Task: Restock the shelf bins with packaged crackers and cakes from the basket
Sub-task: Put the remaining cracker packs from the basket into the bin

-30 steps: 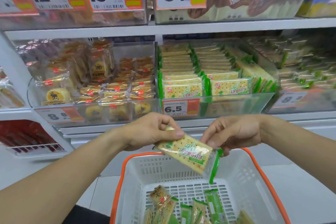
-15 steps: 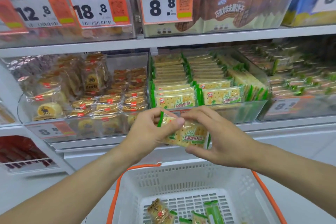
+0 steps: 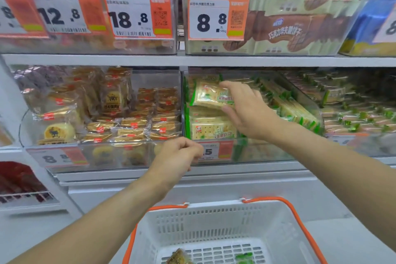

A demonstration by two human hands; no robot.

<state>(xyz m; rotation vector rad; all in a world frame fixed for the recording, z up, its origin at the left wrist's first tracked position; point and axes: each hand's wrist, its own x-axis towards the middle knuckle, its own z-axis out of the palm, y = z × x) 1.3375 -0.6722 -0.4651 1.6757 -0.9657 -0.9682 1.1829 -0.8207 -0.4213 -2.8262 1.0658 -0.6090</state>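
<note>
Green-edged cracker pack (image 3: 211, 94) — in right hand (image 3: 249, 111)

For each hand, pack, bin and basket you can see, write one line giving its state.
Right hand: grips a cracker pack.
Cracker pack: held over the cracker bin.
Left hand: loosely curled, holding nothing.
Cracker bin: nearly full.
Cake bin: partly filled.
Basket: almost emptied.
</note>
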